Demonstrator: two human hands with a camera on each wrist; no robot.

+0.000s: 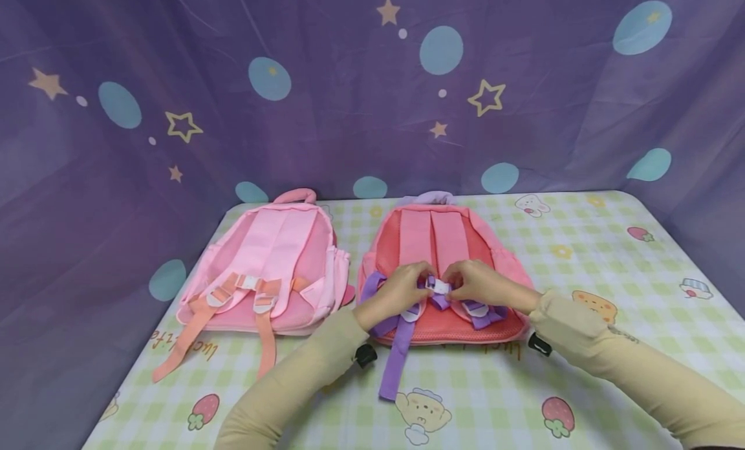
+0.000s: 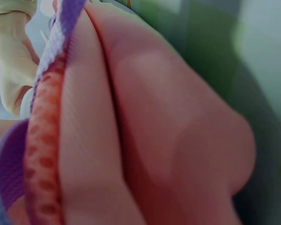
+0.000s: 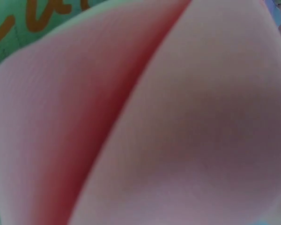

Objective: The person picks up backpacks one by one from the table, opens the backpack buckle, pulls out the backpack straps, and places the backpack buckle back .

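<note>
A coral-red backpack (image 1: 454, 324) with pink shoulder straps and purple webbing lies back side up on the table. Over its middle, both hands meet at a white plastic buckle (image 1: 438, 286) on the purple webbing. My left hand (image 1: 403, 287) pinches the buckle's left end, while the right hand (image 1: 485, 286) pinches its right end. In the left wrist view, the bag's pink side (image 2: 154, 117), red mesh (image 2: 44, 154) and a purple strap (image 2: 11, 164) fill the near part. Pink fabric (image 3: 201, 117) covers most of the right wrist view.
To the left lies a light pink backpack (image 1: 273, 243) with orange webbing and a white buckle (image 1: 249, 282) joined across its straps. A loose purple strap end (image 1: 396, 366) trails onto the green checked tablecloth (image 1: 495, 398). Behind the table hangs a purple curtain (image 1: 349, 127).
</note>
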